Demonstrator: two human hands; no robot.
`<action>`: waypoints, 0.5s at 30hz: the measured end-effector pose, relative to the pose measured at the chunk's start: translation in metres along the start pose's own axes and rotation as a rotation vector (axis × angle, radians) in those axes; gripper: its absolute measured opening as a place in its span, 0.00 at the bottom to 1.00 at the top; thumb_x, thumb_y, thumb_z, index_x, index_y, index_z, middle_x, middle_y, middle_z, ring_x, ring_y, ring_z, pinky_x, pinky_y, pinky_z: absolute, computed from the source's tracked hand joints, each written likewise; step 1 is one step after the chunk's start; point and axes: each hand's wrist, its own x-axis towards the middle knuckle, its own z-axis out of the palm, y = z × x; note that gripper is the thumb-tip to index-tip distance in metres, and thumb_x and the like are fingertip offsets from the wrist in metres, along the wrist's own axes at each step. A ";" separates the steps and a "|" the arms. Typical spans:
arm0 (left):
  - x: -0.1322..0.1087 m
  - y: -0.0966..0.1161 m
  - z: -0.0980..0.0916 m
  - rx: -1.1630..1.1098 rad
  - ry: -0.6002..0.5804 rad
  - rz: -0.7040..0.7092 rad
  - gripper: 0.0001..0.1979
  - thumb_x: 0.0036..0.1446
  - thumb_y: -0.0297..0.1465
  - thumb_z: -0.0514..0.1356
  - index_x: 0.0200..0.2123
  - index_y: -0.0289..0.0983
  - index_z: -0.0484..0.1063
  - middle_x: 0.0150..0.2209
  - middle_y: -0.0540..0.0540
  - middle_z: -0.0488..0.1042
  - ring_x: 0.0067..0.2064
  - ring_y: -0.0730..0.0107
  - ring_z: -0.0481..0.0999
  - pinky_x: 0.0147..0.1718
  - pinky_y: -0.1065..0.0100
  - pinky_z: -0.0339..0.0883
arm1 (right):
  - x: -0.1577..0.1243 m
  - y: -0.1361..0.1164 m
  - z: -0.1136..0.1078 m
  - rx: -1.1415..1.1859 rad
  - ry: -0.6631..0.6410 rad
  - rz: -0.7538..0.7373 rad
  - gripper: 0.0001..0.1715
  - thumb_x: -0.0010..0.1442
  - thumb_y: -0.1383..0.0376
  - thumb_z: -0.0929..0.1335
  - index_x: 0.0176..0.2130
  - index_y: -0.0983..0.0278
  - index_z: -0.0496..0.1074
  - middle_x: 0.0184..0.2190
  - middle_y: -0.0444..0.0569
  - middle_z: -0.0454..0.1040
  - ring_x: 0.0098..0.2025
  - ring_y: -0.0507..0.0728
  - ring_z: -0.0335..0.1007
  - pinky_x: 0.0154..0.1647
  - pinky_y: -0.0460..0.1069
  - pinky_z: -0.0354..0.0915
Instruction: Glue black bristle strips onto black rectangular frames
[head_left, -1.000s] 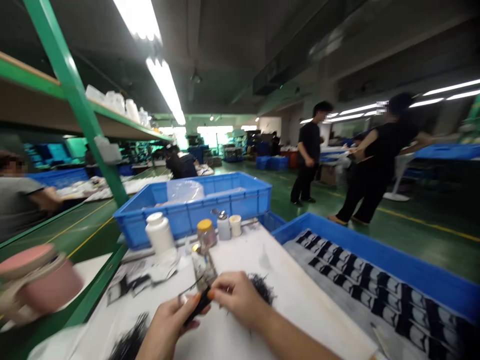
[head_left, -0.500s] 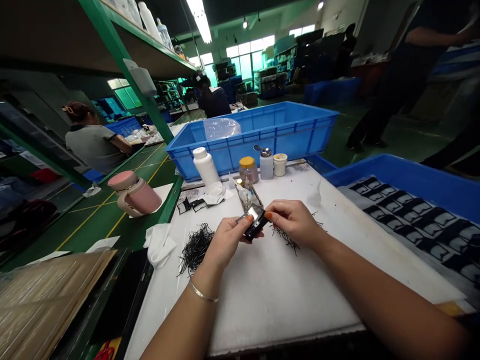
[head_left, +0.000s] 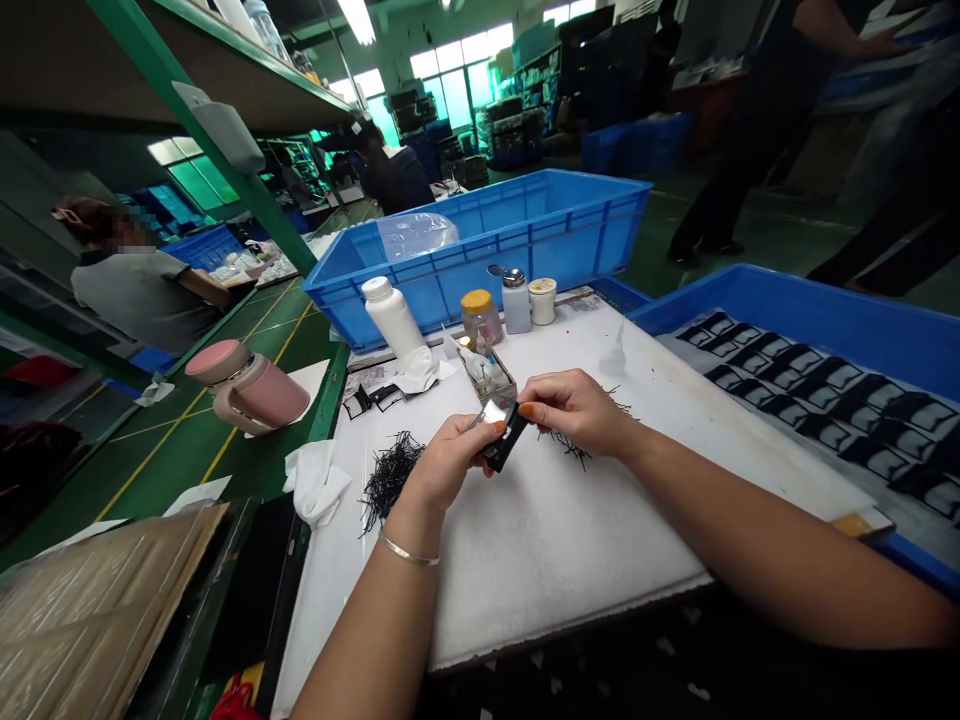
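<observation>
The left hand's (head_left: 454, 455) fingers cover much of a small black rectangular frame-like part (head_left: 512, 440) with a bright pane, so its underside and left edge are hidden. The right hand (head_left: 574, 410) hides the middle of a loose scatter of thin black strands (head_left: 570, 450); a denser heap of black strands (head_left: 391, 475) lies beside the left wrist, partly behind it. Standing people at upper right are cut off by the picture's edge.

A large blue plastic bin (head_left: 570, 240) at the back holds a clear plastic bag (head_left: 416, 235). A second blue plastic bin (head_left: 840, 315), cropped at right, holds rows of black-and-pale pieces (head_left: 817, 400). The contents of a small open box (head_left: 487, 375) are a jumble, hard to make out.

The black part is held above the white tabletop (head_left: 540, 560), just nearer than the box. Its long axis slants from lower left to upper right. The left hand clamps it, thumb on top; the right thumb and finger pinch its upper right end, anything thin between them too small to tell.
</observation>
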 end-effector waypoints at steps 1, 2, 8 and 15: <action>0.001 -0.001 0.000 -0.008 0.003 -0.004 0.17 0.55 0.39 0.62 0.22 0.33 0.67 0.19 0.51 0.63 0.21 0.77 0.62 0.20 0.74 0.58 | 0.000 0.001 0.000 0.000 -0.007 0.001 0.12 0.61 0.63 0.67 0.30 0.68 0.73 0.21 0.44 0.68 0.23 0.49 0.61 0.24 0.44 0.57; 0.002 -0.002 0.000 -0.011 0.012 -0.004 0.17 0.55 0.39 0.62 0.22 0.33 0.67 0.19 0.51 0.63 0.20 0.77 0.62 0.20 0.74 0.58 | 0.001 0.002 -0.001 0.004 -0.010 0.003 0.13 0.61 0.62 0.66 0.29 0.68 0.73 0.21 0.44 0.67 0.23 0.49 0.61 0.24 0.44 0.57; 0.002 -0.003 0.007 0.043 0.078 0.068 0.20 0.56 0.43 0.61 0.21 0.33 0.66 0.18 0.51 0.61 0.20 0.77 0.60 0.19 0.73 0.54 | 0.000 -0.003 0.002 -0.005 0.020 0.022 0.13 0.61 0.62 0.67 0.30 0.68 0.73 0.21 0.44 0.68 0.23 0.49 0.62 0.24 0.45 0.57; 0.000 0.001 0.005 -0.061 0.284 0.066 0.25 0.47 0.50 0.65 0.19 0.35 0.62 0.18 0.52 0.59 0.20 0.76 0.58 0.19 0.72 0.54 | 0.003 -0.002 -0.044 -0.050 0.813 -0.013 0.14 0.60 0.57 0.67 0.34 0.65 0.74 0.28 0.48 0.73 0.27 0.53 0.69 0.28 0.48 0.64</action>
